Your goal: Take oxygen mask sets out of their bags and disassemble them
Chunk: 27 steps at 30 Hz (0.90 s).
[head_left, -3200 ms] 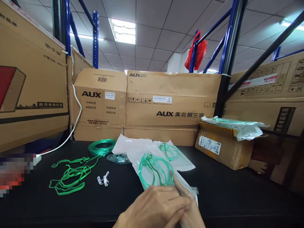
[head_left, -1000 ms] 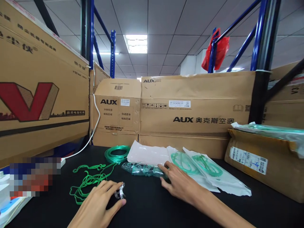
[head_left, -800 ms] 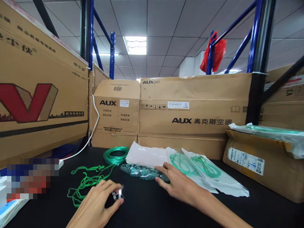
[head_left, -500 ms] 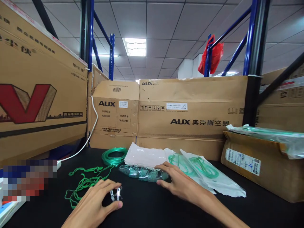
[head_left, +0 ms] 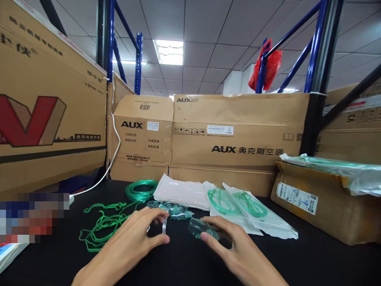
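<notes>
My left hand [head_left: 138, 234] is closed, thumb and fingertips pinching a small silver metal strip [head_left: 164, 225]. My right hand [head_left: 233, 240] grips a clear green plastic mask [head_left: 196, 228] between thumb and fingers, just above the black tabletop. Part of the mask is hidden behind the fingers. Beyond both hands, several similar clear green masks [head_left: 174, 210] lie in a row. Left of my left hand, green elastic cords [head_left: 99, 230] lie in a loose tangle.
A coil of green tubing [head_left: 141, 191] rests at the back beside a stack of white sheets or bags [head_left: 181, 192]. White pouches [head_left: 279, 226] with green tubing lie to the right. An open cardboard box [head_left: 315, 214] stands far right. Large cartons [head_left: 238, 163] wall off the back.
My right hand has taken a mask from the row and brought it nearer. My left hand has moved right and up with the metal strip.
</notes>
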Each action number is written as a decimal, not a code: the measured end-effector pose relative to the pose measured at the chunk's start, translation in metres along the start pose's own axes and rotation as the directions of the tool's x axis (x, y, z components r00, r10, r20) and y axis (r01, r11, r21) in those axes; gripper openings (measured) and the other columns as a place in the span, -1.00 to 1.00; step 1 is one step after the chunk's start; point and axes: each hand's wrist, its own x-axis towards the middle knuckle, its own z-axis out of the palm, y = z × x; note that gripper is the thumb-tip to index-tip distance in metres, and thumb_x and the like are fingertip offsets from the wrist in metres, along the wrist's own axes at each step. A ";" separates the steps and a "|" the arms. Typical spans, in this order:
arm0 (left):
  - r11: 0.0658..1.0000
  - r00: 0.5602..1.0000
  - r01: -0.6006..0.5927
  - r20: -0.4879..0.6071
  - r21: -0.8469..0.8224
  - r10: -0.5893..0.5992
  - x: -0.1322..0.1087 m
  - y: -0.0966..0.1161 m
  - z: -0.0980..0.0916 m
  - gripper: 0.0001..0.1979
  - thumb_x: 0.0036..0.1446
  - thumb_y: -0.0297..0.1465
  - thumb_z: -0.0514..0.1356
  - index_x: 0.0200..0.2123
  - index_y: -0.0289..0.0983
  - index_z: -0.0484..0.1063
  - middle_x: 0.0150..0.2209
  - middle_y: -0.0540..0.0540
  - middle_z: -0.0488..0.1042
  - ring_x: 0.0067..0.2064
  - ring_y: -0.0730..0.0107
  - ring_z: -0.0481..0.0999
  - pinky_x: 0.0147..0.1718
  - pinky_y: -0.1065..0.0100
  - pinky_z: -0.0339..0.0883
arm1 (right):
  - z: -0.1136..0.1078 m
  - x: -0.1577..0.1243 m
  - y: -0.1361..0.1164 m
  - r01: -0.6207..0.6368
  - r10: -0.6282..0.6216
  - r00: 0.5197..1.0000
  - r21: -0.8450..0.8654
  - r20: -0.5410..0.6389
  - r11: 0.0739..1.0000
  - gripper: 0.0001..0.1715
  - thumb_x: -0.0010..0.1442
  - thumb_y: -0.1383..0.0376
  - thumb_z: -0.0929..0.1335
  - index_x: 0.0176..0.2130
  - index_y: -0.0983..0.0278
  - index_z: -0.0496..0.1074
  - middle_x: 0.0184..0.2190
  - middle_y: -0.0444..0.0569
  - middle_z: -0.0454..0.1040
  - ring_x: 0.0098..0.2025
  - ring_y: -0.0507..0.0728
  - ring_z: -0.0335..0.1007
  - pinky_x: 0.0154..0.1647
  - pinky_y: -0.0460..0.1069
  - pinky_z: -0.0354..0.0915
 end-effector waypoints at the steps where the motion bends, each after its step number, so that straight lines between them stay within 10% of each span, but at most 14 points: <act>1: 0.999 0.999 -0.044 0.010 -0.014 0.044 0.006 0.010 -0.001 -0.57 0.14 -0.23 0.37 0.09 -0.04 0.50 -0.03 -0.04 0.57 0.01 0.11 0.54 0.03 0.18 0.37 | 0.001 -0.002 -0.001 0.005 -0.005 1.000 0.046 -0.018 0.999 -0.52 0.28 -0.05 0.34 0.06 0.10 0.53 0.06 0.02 0.56 0.09 0.33 0.45 0.13 0.19 0.32; 8: 0.971 0.974 -0.225 -0.005 -0.084 0.225 0.037 0.064 -0.011 -0.59 0.18 -0.25 0.39 0.10 -0.08 0.50 -0.01 0.01 0.56 -0.03 0.23 0.53 0.02 0.26 0.35 | -0.006 0.018 -0.017 0.017 0.014 0.984 0.172 -0.178 0.985 -0.60 0.32 -0.02 0.27 -0.09 0.19 0.48 -0.35 -0.09 0.52 -0.35 0.20 0.45 -0.22 0.08 0.32; 27: 0.936 0.929 -0.337 0.127 -0.102 0.348 0.023 0.072 0.003 -0.52 0.25 -0.21 0.34 0.22 -0.03 0.42 0.02 0.01 0.43 0.05 0.30 0.45 0.07 0.32 0.29 | 0.020 -0.009 -0.025 0.042 0.000 0.963 0.149 -0.269 0.988 -0.59 0.32 0.05 0.30 -0.46 0.21 0.41 -0.53 -0.20 0.40 -0.46 0.05 0.24 -0.34 -0.05 0.12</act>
